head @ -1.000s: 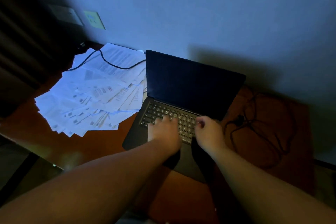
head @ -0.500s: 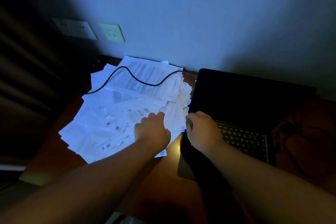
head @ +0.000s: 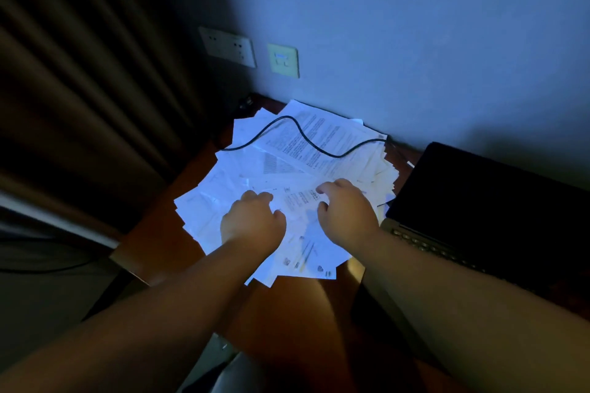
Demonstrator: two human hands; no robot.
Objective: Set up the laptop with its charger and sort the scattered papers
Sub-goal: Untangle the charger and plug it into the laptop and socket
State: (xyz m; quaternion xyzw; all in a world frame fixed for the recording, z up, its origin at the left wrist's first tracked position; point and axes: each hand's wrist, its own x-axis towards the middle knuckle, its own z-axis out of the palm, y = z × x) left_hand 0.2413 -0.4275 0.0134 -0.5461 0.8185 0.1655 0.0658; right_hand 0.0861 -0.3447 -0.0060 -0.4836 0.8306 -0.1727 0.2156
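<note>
We see both hands resting on the heap of scattered papers (head: 281, 175) on the wooden desk (head: 159, 242). The left hand (head: 252, 222) lies on the sheets with fingers curled under; we cannot tell whether it pinches a page. The right hand (head: 346, 212), beside it, has bent fingers touching the top sheets, and its hold is likewise unclear. A black charger cable (head: 306, 137) snakes across the far side of the papers. The open laptop (head: 485, 198), screen dark, sits just right of the papers.
</note>
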